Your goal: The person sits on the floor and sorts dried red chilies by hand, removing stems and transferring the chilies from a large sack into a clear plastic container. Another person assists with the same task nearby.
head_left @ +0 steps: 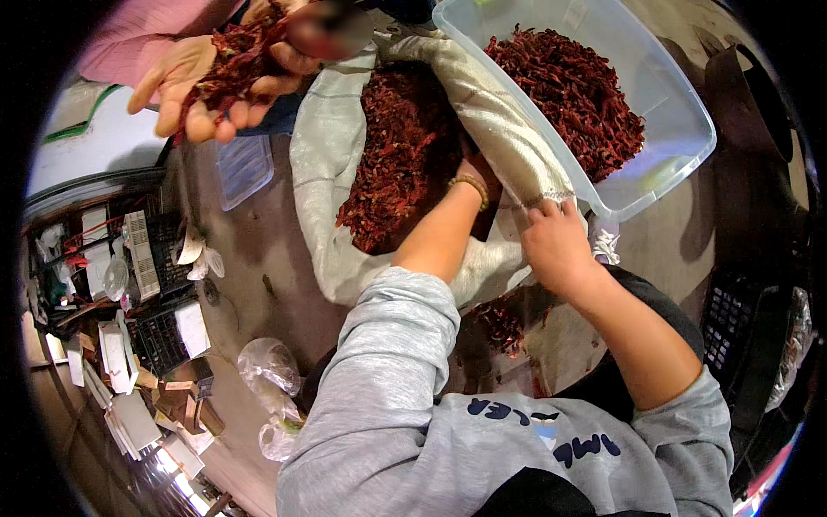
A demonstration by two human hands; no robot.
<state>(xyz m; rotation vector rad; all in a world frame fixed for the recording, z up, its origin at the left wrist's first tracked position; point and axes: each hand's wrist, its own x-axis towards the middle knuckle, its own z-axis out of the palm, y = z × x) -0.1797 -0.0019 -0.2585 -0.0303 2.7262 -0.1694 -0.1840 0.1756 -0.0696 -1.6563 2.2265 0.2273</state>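
Note:
A large white woven sack [323, 172] stands before me with its rim rolled back, holding many dried red chillies [392, 146]. My left hand [479, 171], with a beaded bracelet at the wrist, reaches inside along the sack's right wall; its fingers are lost in shadow. On the near right of the rim, my right hand [558, 246] is closed with its fingers bent over the sack cloth. Beyond the rim is a clear plastic tub [668, 112], tilted, with a heap of dried chillies [573, 99] in it.
At upper left, another person's hands [202, 82] hold dried chillies. A clear plastic lid [244, 171] lies on the floor left of the sack. Spilled chillies [504, 327] lie near my legs. Clear plastic bags [269, 366] and scattered boxes and boards [138, 414] are at left.

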